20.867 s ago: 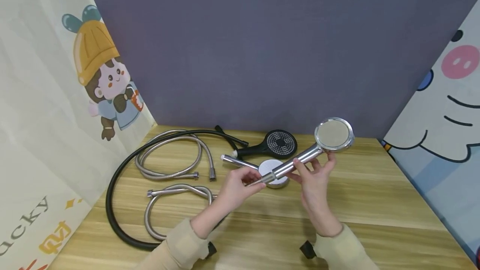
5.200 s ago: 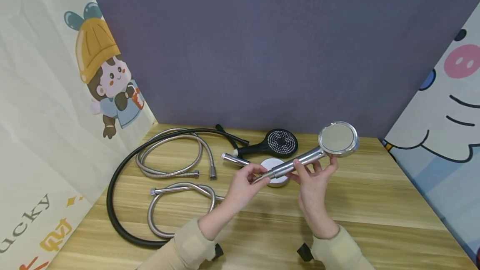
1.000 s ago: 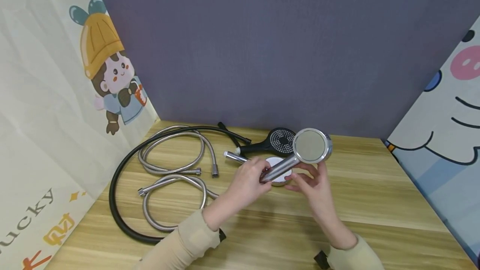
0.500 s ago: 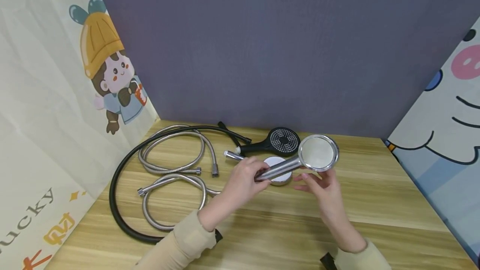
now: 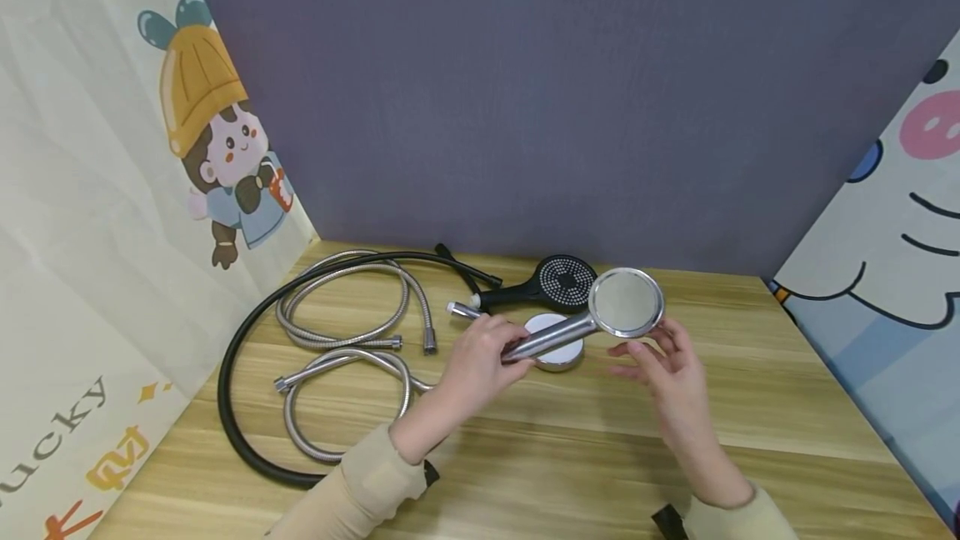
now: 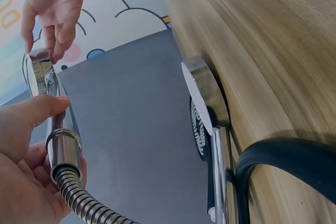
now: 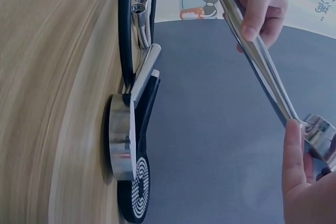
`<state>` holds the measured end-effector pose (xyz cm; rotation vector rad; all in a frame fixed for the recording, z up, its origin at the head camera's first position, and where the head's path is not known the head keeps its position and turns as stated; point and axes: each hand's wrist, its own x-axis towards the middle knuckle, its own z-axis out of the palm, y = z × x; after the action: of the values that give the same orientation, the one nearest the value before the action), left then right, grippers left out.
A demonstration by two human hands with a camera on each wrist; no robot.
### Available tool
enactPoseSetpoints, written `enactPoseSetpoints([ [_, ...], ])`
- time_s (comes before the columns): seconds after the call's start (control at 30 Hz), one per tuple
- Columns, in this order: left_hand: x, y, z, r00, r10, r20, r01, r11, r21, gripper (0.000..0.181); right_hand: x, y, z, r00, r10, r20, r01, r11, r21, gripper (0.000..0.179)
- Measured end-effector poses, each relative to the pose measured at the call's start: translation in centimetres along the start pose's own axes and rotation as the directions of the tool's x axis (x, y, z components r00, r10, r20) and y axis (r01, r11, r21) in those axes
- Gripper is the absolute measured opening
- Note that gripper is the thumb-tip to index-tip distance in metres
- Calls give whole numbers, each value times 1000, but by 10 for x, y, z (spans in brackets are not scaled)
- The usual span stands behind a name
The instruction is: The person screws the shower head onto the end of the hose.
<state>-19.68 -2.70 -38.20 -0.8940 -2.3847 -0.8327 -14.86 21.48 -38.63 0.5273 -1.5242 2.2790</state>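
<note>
My left hand (image 5: 480, 361) grips the lower handle of a chrome shower head (image 5: 551, 338) above the table, its round pale face (image 5: 626, 302) turned up toward me. In the left wrist view, the thumb (image 6: 44, 109) lies along that handle, and a ribbed metal hose (image 6: 86, 203) runs from its end. My right hand (image 5: 671, 369) is by the round head's near right edge, its fingers fairly straight; in the right wrist view one finger (image 7: 294, 153) lies right at the neck. Behind the handle, a white-faced chrome shower head (image 5: 558, 357) rests on the table, partly covered.
A black shower head (image 5: 562, 283) lies at the back of the wooden table (image 5: 750, 407). Coiled metal hoses (image 5: 345, 344) and a long black hose (image 5: 225, 390) occupy the left side. A grey panel (image 5: 525, 107) stands behind.
My right hand has left the handle and shifted right to the round head's edge. My left hand has moved up from the hose joint onto the handle, and the shower head has turned slightly.
</note>
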Motion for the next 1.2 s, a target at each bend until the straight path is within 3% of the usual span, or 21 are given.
enactPoseSetpoints([
  [0.17, -2, -3, 0, 1000, 2, 23, -2, 1000, 13, 27, 2, -4, -2, 995, 60, -80, -64, 997, -53, 34],
  [0.37, -6, -7, 1, 998, 13, 63, -15, 999, 43, 27, 1, -6, -5, 968, 162, -190, -197, 963, -183, 25],
  [0.5, -8, -10, 2, 996, 7, 90, -12, 998, 55, 25, -1, -6, -8, 963, 188, -193, -232, 944, -236, 23],
  [0.77, -14, -15, 4, 990, -3, 138, -1, 1000, 29, 29, -6, -4, -9, 966, 196, -169, -233, 941, -246, 26],
  [1.03, -19, -21, 2, 977, 29, 210, -39, 998, 45, 29, -12, -3, -10, 925, 298, -234, -358, 890, -283, 28],
  [1.2, -25, -26, -3, 964, 51, 262, -66, 997, 48, 29, -14, 0, -14, 905, 361, -225, -417, 858, -301, 29],
])
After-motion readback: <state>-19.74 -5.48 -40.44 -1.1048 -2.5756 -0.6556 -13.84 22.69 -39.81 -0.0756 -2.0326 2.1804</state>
